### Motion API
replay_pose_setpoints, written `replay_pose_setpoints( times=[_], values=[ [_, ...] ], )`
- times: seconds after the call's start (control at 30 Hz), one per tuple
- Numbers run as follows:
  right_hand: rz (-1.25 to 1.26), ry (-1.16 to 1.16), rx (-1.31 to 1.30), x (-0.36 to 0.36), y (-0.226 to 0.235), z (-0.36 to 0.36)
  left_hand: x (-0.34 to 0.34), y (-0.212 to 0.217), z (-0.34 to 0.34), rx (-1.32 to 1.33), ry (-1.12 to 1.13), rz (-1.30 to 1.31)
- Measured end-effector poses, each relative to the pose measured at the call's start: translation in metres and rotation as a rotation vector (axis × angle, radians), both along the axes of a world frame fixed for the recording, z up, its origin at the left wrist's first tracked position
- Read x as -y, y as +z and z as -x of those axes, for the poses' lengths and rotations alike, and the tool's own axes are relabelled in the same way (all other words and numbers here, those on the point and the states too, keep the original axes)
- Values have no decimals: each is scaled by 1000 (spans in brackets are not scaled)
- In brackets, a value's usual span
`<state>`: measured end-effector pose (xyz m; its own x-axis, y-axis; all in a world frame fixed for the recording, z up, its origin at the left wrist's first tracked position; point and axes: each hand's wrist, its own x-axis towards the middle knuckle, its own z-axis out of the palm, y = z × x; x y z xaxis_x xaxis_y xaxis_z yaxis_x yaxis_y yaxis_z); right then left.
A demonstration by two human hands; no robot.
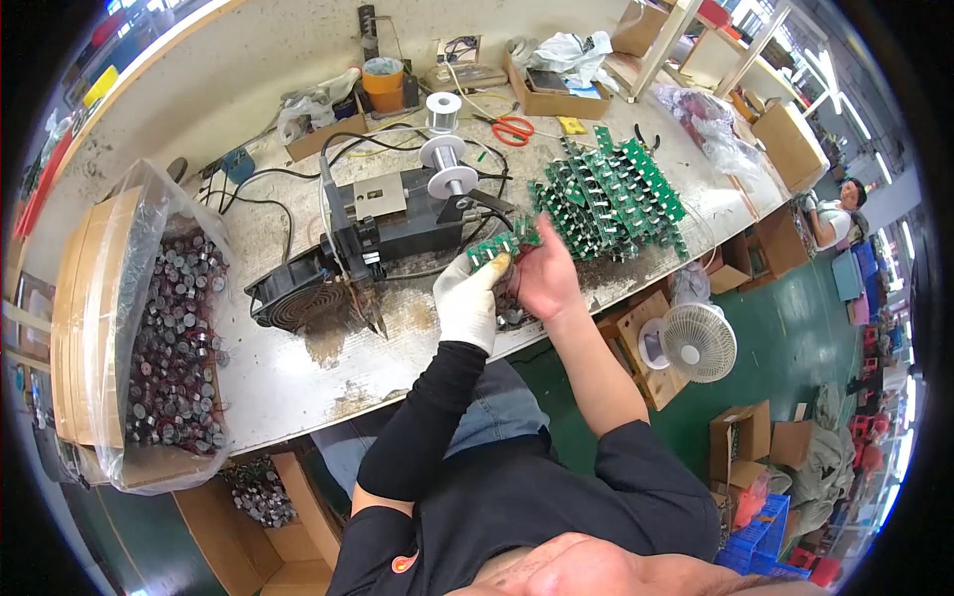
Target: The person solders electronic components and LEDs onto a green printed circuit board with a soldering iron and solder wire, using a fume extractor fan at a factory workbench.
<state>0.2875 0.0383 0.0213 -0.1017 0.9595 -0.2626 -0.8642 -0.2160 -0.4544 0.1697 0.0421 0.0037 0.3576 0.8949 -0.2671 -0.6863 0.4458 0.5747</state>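
Note:
My left hand (469, 298), in a white glove, is closed on a narrow green circuit board (489, 247) with small pale parts along it. My bare right hand (549, 273) is at the right end of this board, its fingers curled about that end and partly hidden. Just beyond my right hand lies a large pile of similar green circuit boards (621, 204), stacked in slanting rows. Left of my hands stands a black soldering machine (412, 223) with a solder wire spool (449, 164) on it. Beneath my hands, some small round parts (510, 316) are partly covered.
A plastic-lined carton (94, 328) of small round metal parts with wires (179, 348) stands at left. Orange-handled scissors (513, 131), an orange pot (384, 87) and cables lie toward the back. A white fan (698, 343) stands beyond the bench's right edge; another person (833, 219) is farther off.

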Motion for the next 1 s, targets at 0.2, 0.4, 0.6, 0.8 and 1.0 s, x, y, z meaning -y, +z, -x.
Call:
replay_pose_setpoints(
  times=[0.2, 0.4, 0.6, 0.8, 1.0],
  values=[
    [-45, -198, 325, 11, -24, -9, 7, 15, 2, -305, 29, -200],
    [22, 16, -5, 4, -35, -20, 2, 7, 6, 34, -92, 13],
    [-132, -76, 157, 7, -34, -11, 4, 0, 0, -462, 122, -196],
    [-97, -73, 221, 8, -36, -15, 3, 5, 9, -224, -50, -100],
    [-27, -106, 178, 4, -56, -17, 4, 2, -3, -190, -46, -96]
  ],
)
